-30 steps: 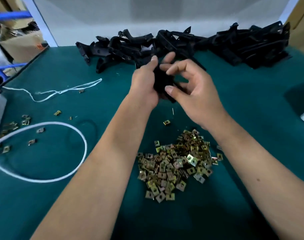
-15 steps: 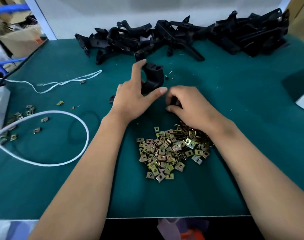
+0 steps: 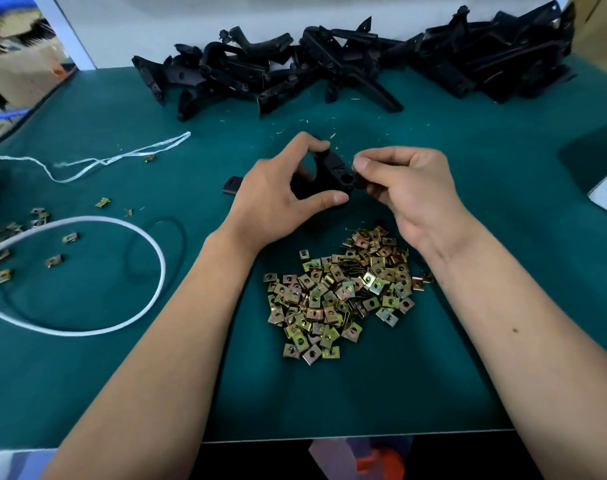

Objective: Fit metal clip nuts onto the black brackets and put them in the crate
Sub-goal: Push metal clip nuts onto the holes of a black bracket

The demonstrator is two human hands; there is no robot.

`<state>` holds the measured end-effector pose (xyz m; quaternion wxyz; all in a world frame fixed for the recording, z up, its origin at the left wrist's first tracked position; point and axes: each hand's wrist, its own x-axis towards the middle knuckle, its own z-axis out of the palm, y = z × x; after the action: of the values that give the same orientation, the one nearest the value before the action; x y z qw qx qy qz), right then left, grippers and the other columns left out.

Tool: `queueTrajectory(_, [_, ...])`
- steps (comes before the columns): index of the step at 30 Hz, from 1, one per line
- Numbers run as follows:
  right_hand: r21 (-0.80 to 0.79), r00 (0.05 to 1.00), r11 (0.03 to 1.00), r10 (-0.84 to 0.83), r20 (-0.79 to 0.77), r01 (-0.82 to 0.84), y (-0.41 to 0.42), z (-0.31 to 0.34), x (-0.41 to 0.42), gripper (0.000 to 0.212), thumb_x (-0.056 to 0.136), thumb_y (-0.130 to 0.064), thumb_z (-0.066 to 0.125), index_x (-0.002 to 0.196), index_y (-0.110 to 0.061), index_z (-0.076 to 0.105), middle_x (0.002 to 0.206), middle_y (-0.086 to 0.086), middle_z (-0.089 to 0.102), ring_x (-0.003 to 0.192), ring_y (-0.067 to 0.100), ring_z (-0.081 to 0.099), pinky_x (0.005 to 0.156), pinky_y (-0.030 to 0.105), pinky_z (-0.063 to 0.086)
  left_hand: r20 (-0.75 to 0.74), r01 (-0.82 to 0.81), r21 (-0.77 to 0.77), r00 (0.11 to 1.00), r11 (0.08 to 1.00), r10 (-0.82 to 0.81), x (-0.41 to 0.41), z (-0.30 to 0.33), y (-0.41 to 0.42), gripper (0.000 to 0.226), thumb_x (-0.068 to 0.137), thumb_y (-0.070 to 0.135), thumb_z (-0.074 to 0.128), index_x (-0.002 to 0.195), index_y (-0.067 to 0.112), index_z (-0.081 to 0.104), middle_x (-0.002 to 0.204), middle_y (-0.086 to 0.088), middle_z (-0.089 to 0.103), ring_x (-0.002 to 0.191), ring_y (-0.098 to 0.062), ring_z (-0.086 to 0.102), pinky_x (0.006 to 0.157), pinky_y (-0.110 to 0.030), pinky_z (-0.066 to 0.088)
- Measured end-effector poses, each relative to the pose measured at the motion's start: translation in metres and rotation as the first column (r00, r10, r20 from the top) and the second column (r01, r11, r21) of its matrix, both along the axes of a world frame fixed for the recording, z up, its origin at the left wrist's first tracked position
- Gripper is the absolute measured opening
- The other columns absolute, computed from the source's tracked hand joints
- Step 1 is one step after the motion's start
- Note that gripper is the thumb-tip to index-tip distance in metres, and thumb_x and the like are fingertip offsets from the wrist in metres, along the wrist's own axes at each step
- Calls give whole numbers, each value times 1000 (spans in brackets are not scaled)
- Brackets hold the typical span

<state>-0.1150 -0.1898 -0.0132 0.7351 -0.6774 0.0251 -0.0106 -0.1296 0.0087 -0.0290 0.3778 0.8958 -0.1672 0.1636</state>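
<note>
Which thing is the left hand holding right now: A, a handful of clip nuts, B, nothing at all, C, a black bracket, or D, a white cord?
C: the left hand grips a black bracket between thumb and curled fingers above the green table, beside the right hand.

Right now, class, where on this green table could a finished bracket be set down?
Bare green table lies right of the right hand, and between the clip nut pile and the near edge. The bracket heap crowds the back; the white cord and loose nuts clutter the left.
</note>
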Motion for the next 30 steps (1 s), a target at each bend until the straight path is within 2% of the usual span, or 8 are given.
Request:
queueTrajectory(2, [30, 1000, 999, 17, -18, -17, 2, 1, -1, 14, 79, -2, 83, 77, -15, 80, 85, 8, 77, 86, 24, 70, 92, 44, 58, 6, -6, 37, 1000, 999, 6, 0, 1, -1, 66, 77, 70, 73, 130, 38, 51, 85, 10, 67, 78, -8, 65, 73, -34, 53])
queueTrajectory(5, [49, 999, 998, 27, -33, -26, 2, 2, -1, 16, 78, 1, 82, 84, -13, 77, 85, 9, 75, 86, 24, 68, 98, 48, 55, 30, -10, 61, 1000, 998, 8, -2, 2, -1, 67, 77, 70, 74, 130, 37, 53, 85, 11, 66, 80, -9, 65, 75, -35, 54])
queueTrajectory(12, [25, 996, 1000, 20, -90, -18, 1, 3, -3, 13, 78, -4, 85, 73, -14, 78, 78, 9, 75, 68, 19, 62, 66, 28, 54, 86, -25, 141, 996, 990, 13, -4, 5, -1, 72, 76, 71, 73, 133, 32, 55, 93, 9, 67, 86, -14, 64, 84, -40, 53])
queueTrajectory(16, [25, 997, 1000, 0, -77, 2, 2, 2, -3, 13, 81, -3, 83, 75, -13, 78, 78, 8, 76, 72, 20, 66, 69, 29, 56, 82, -52, 151, 996, 987, 40, -5, 8, -4, 72, 76, 69, 74, 135, 33, 54, 96, 6, 68, 93, -17, 65, 93, -45, 51])
queueTrajectory(20, [-30, 999, 1000, -6, -43, 5, 2, 2, -3, 11, 84, -2, 80, 78, -12, 79, 87, 12, 79, 82, 25, 74, 82, 39, 62, 72, -68, 163, 996, 984, 56, -5, 9, -2, 71, 75, 67, 76, 134, 33, 55, 95, 6, 68, 92, -18, 64, 94, -47, 51])
queueTrajectory(22, [-68, 1000, 998, -16, -15, 15, 2, 1, -3, 12, 83, 0, 80, 81, -12, 79, 83, 9, 78, 78, 22, 73, 77, 36, 63, 70, -62, 166, 996, 984, 51, -5, 9, -2, 72, 74, 66, 78, 134, 32, 56, 95, 6, 68, 92, -18, 64, 94, -48, 50])
queueTrajectory(25, [-82, 1000, 997, -2, 8, 3, 0, 1, -3, 14, 81, 2, 80, 87, -10, 77, 75, 5, 74, 64, 12, 64, 65, 24, 54, 84, -60, 196, 995, 979, 44, -5, 11, -2, 73, 73, 67, 77, 133, 30, 57, 94, 6, 67, 92, -19, 64, 95, -49, 49])
queueTrajectory(30, [-53, 998, 996, 67, -2, -67, -1, 3, -4, 17, 83, 4, 77, 92, -10, 74, 77, 6, 72, 67, 14, 60, 70, 27, 51, 112, -53, 195, 993, 979, 32, -6, 11, -8, 69, 70, 59, 82, 124, 23, 60, 93, 11, 63, 89, -21, 61, 89, -47, 49])
